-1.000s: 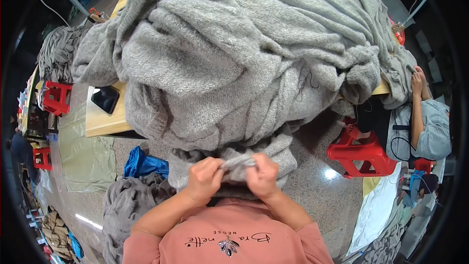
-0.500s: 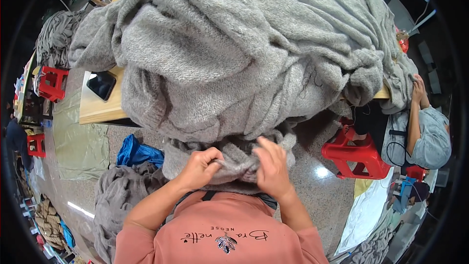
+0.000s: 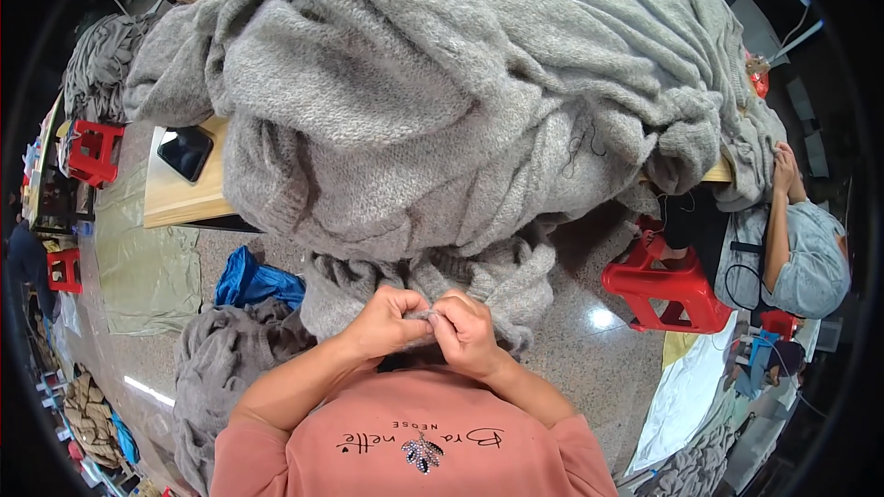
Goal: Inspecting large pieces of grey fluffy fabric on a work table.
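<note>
Close in front of my chest, both hands pinch the edge of a grey knitted garment (image 3: 345, 285). My left hand (image 3: 391, 320) is closed on it with thumb and forefinger. Right beside it, nearly touching, my right hand (image 3: 467, 331) grips the same edge with bent fingers. The garment spreads out under and beyond my hands, hanging below the table's front edge. A large heap of grey knitwear (image 3: 368, 92) covers the table above it, with dark loose threads (image 3: 582, 149) lying on its right part.
A phone (image 3: 184, 153) lies on the wooden table's (image 3: 170, 202) left corner. Grey knitwear (image 3: 221, 377) and a blue cloth (image 3: 258, 281) are on the floor at left. At right stands a red stool (image 3: 663, 285); a co-worker's hands (image 3: 785, 170) touch the knitwear there.
My right hand has moved left and down to meet my left hand, and its fingers have closed on the garment's edge. My left hand keeps its pinch.
</note>
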### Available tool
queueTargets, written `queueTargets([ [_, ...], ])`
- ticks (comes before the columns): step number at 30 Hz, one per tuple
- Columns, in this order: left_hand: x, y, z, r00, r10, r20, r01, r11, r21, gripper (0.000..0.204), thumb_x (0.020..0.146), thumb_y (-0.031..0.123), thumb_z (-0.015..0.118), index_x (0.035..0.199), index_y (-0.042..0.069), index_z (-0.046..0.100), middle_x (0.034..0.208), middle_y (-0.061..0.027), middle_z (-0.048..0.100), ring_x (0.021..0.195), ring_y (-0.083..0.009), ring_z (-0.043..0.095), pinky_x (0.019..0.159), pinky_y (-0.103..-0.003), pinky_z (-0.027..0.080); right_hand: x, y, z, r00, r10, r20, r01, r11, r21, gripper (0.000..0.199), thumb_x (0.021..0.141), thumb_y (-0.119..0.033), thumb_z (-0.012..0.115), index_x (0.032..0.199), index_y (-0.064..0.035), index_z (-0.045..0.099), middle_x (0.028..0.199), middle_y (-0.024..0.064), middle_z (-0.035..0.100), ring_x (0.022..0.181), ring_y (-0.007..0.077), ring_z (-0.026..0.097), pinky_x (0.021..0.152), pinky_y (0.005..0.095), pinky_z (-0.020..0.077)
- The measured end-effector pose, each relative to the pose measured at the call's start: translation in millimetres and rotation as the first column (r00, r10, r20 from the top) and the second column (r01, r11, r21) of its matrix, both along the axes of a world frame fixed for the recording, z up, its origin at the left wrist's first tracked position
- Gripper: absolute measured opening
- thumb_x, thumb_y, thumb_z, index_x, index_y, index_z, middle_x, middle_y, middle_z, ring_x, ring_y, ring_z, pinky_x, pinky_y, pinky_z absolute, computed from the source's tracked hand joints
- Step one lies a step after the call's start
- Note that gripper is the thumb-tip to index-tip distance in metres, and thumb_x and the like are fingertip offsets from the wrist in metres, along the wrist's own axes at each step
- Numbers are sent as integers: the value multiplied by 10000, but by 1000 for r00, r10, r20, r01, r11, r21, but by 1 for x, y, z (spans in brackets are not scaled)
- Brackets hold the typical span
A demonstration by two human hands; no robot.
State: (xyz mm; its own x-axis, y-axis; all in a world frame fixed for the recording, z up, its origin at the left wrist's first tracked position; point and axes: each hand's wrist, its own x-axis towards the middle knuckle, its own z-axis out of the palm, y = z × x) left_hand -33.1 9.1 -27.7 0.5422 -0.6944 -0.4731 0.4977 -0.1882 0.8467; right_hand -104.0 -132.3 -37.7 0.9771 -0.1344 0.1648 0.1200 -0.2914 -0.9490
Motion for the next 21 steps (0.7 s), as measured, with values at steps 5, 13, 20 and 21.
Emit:
queueTargets([
  [5,9,5,-1,998,60,34,-61,998,23,56,708,28,669,727,7,621,652,14,577,585,-22,475,505,-185,370,-2,-6,-13,967,-16,-255,103,938,331,72,802,-23,534,743,19,534,638,22,495,592,69,433,522,230,367],
  [13,9,13,-9,969,162,-189,-179,981,-80,75,747,64,634,755,-3,601,687,-11,591,593,-54,510,533,-203,409,-1,-14,-10,924,178,-339,113,719,686,92,834,-53,523,762,-12,564,675,-23,518,629,26,428,540,184,362],
  [20,13,18,-4,921,221,-322,-264,959,-98,88,721,61,649,762,-2,604,714,-33,606,615,-76,539,579,-215,438,0,-22,-3,911,354,-212,-236,869,436,28,794,-25,569,790,2,569,656,-37,510,585,11,418,487,185,335],
  [21,12,18,-2,920,222,-323,-266,959,-97,88,721,61,649,762,-2,604,714,-33,606,615,-76,539,579,-215,438,0,-23,-2,910,355,-213,-237,868,437,28,794,-25,569,790,2,569,656,-37,510,585,11,418,487,185,335],
])
